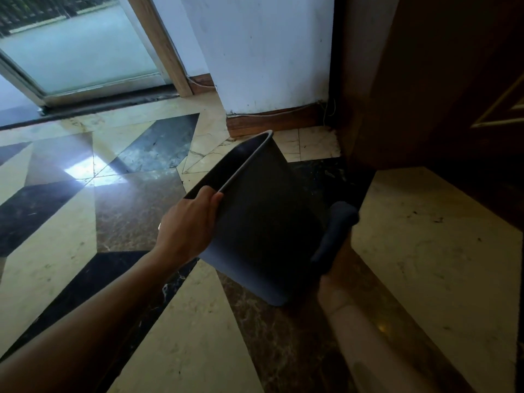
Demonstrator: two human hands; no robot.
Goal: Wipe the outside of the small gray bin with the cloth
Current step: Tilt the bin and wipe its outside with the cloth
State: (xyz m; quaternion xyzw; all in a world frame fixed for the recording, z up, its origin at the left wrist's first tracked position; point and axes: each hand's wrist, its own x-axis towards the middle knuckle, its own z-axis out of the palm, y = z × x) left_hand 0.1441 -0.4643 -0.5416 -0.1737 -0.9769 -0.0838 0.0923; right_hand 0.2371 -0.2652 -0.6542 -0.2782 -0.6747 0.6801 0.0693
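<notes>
The small gray bin point(263, 222) is tilted in the air above the floor, its open mouth turned to the upper left and its base toward me. My left hand point(190, 228) grips its rim at the near corner. A dark cloth point(337, 228) is pressed against the bin's right side. My right hand point(337, 265) is under that cloth and mostly covered by it; only the wrist and forearm show.
Polished marble floor point(119, 211) with dark and cream wedges lies below. A white wall point(269, 52) with a wooden baseboard stands behind the bin. Dark wooden furniture point(442, 95) rises on the right. A glass sliding door point(76, 52) is at the upper left.
</notes>
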